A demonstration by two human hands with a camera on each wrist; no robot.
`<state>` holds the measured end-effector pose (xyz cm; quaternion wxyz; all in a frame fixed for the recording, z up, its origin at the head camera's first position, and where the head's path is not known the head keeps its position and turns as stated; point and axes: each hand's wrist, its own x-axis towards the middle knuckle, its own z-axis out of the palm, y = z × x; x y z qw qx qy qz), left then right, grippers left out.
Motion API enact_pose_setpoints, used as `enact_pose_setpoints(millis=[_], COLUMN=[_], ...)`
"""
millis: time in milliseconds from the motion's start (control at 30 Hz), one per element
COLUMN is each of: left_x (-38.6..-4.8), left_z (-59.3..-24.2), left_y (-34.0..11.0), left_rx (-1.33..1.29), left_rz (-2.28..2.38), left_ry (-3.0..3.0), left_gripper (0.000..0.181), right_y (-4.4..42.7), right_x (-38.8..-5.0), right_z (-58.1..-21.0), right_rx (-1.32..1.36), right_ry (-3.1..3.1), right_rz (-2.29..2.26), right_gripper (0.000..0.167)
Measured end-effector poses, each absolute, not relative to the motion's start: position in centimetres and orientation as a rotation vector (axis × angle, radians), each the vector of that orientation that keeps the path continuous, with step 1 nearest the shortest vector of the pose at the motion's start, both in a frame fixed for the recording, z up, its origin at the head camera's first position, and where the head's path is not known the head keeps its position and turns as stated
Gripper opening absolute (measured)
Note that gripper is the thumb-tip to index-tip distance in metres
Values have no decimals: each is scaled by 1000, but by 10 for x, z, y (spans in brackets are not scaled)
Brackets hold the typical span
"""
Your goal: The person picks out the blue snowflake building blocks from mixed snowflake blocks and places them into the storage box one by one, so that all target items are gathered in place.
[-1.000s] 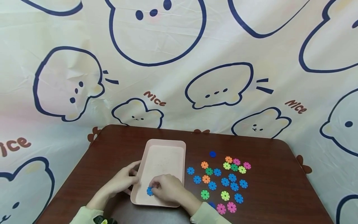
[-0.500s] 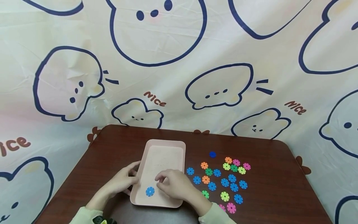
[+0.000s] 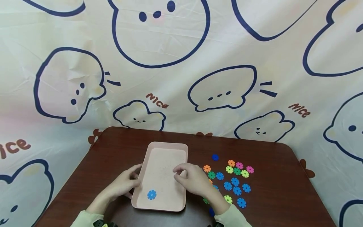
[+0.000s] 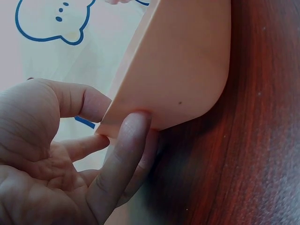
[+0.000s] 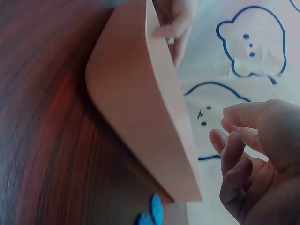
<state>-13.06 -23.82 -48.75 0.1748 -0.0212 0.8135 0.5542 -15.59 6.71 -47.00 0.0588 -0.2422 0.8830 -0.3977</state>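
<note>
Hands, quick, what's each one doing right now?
Left hand: holding the tray by its edge.
Right hand: open, fingers loosely bent, holding nothing.

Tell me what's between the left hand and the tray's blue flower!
In the head view, the tray's rim and some bare floor lie between the left hand and the blue flower.

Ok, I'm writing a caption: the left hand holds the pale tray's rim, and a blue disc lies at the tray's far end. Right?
Not the far end: the head view shows the blue disc at the near end of the pale tray. The left hand does hold its rim.
</note>
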Motion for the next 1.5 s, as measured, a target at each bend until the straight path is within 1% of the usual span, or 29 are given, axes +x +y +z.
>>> enact_pose_setpoints(millis=[300,533,767,1000,1500], left_x=[-131,-130,-131,-131,-130], left_z=[-488,-490,-493,-493,-494], left_y=[-238,-241,-242,-242,-242], left_rx=[-69,-28,-7,-21,-27], left_rz=[1574,1596,1598,1582,1606], left_ry=[2308,2288,2288,2307,2280], left_gripper=[75,76,76,76,75], right_y=[101,117,123,125,119], right_x=[-174,-179,-181,-184,-182], right_z=[-489,-502,-511,-519,-518], right_rx=[-598,-501,-428,-448,-430], right_ry=[2720,2757,2795,2822,2825], right_rz=[-1207,-1171,-1086,-985,-928], right_gripper=[19,17,25,36,28])
